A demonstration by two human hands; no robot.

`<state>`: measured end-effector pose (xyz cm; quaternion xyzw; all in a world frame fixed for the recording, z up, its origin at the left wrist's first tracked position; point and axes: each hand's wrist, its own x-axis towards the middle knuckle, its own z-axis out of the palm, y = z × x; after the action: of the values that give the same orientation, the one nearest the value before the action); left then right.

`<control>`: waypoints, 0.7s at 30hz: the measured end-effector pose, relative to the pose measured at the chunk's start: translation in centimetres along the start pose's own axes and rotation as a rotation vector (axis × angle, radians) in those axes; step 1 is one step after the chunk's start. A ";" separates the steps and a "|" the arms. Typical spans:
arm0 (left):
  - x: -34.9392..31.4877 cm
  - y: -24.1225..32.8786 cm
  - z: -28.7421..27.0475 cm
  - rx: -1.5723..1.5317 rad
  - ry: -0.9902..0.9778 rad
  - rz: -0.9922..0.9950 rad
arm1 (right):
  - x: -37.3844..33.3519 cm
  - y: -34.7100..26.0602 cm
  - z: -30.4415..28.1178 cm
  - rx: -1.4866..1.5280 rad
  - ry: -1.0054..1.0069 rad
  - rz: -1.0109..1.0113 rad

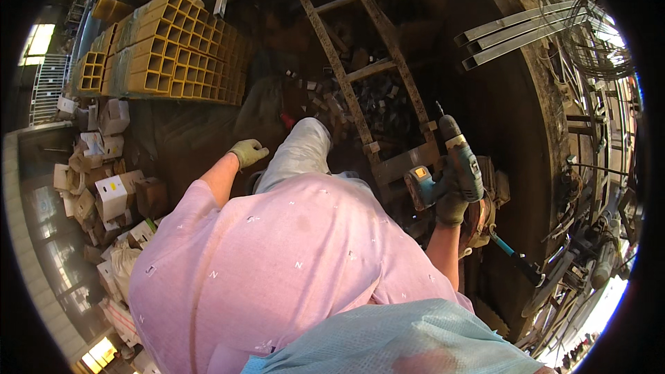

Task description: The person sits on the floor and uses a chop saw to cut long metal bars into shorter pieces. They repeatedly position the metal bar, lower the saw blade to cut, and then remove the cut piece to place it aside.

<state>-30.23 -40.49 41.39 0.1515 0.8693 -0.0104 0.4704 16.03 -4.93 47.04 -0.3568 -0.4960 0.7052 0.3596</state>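
My right hand [451,209], in a dark work glove, is closed around the grip of a teal and black cordless drill [465,166]. The drill's bit points toward the far side, and its battery pack juts out to the left. My left hand [247,153], in a pale glove, hangs beside my grey trouser leg with its fingers loosely apart and nothing in them. A rusty ladder-like metal frame [348,73] stretches away ahead of me; its near end lies just left of the drill.
Stacked yellow square tubes [149,62] stand at the far left, with a heap of cartons [111,197] nearer. Small scraps [374,100] litter the floor around the frame. Square steel bars [519,31] jut out at the far right, beside coiled wire [596,48] and cluttered metal.
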 end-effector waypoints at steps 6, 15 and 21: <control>5.3 1.8 -7.1 0.105 0.034 0.043 | 3.9 1.4 2.2 -0.259 0.098 -0.248; 22.5 8.1 -21.3 0.153 0.039 0.120 | 17.4 3.9 13.8 -0.287 0.109 0.069; 44.6 15.2 -32.1 0.188 0.094 0.286 | 30.9 8.6 26.1 -0.425 0.175 0.153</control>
<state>-74.99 -9.49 24.57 0.3172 0.8551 -0.0175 0.4097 -22.72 7.98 40.93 -0.5208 -0.5719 0.5765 0.2635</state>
